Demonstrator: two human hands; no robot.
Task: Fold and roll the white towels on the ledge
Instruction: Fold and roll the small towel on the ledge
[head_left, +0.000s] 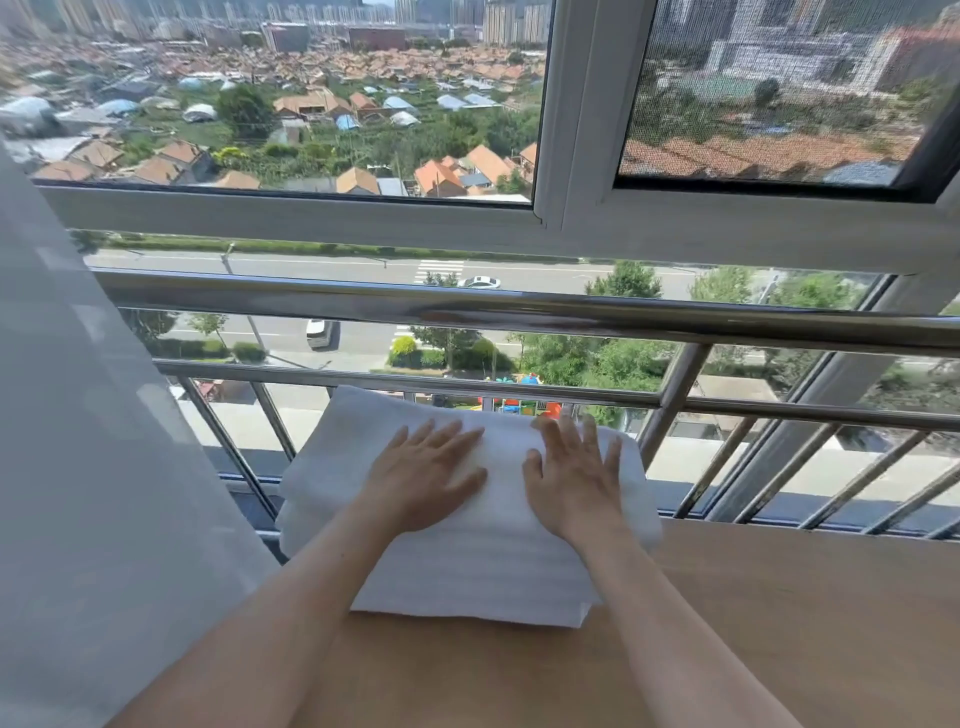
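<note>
Head view: a folded white towel (467, 566) lies in the lower centre of the frame on the wooden ledge (779, 597), its far end against the steel railing (519, 312). Both hands rest flat on top of it, side by side, fingers straight and slightly spread: left hand (426, 473), right hand (574, 478). A sheer curtain (78, 467) fills the left edge.

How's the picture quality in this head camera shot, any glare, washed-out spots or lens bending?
Head view: bright daylight nearly washes out the white towel; glare streaks the steel railing; wide-angle distortion bows the railing and window frame; the mesh screen hazes the upper right; left hand and right hand look sharp.
</note>
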